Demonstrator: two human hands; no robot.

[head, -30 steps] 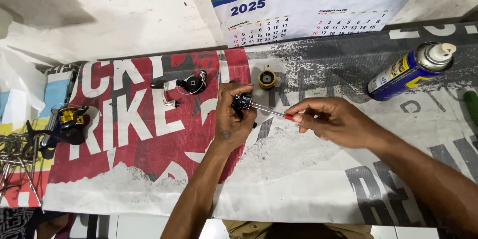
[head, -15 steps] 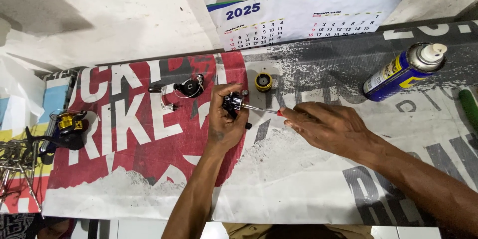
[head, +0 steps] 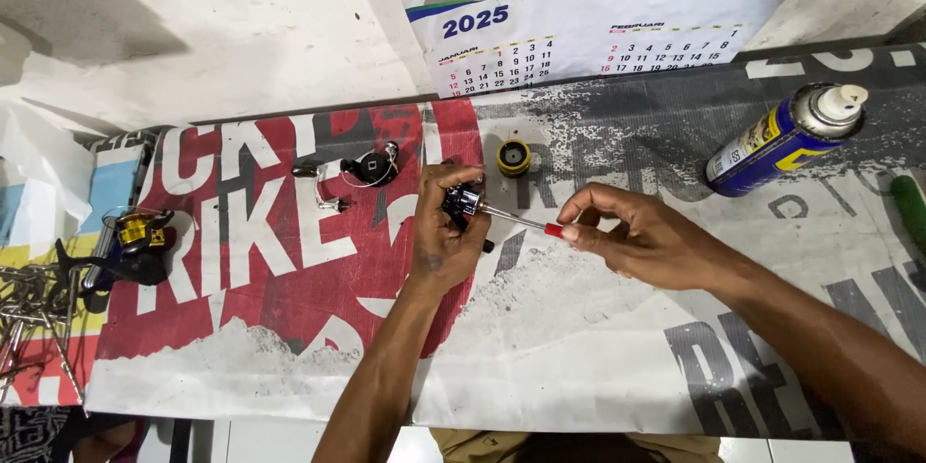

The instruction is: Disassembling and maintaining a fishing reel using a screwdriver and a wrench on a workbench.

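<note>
Gripping a small black reel part (head: 464, 203), the left hand (head: 446, 231) has its fingers curled shut around it, just above the counter (head: 579, 347), near the edge of the red-and-white printed banner (head: 241, 260) that covers the surface. The right hand (head: 641, 236) pinches the red handle of a thin screwdriver (head: 516, 221) between thumb and fingertips, the metal shaft running left so that its tip meets the black part. The two hands sit close together, joined only by the tool. Just beyond the left hand lies a small round yellow-and-black piece (head: 513, 156), and to its left a black reel body with a metal handle arm (head: 355, 174). A blue-and-yellow spray can (head: 786, 138) lies tilted at the right. At the far left rest a black-and-gold fishing reel (head: 130, 246) and a cluster of metal tools (head: 34, 313). A wall calendar (head: 588, 34) hangs behind the counter.
</note>
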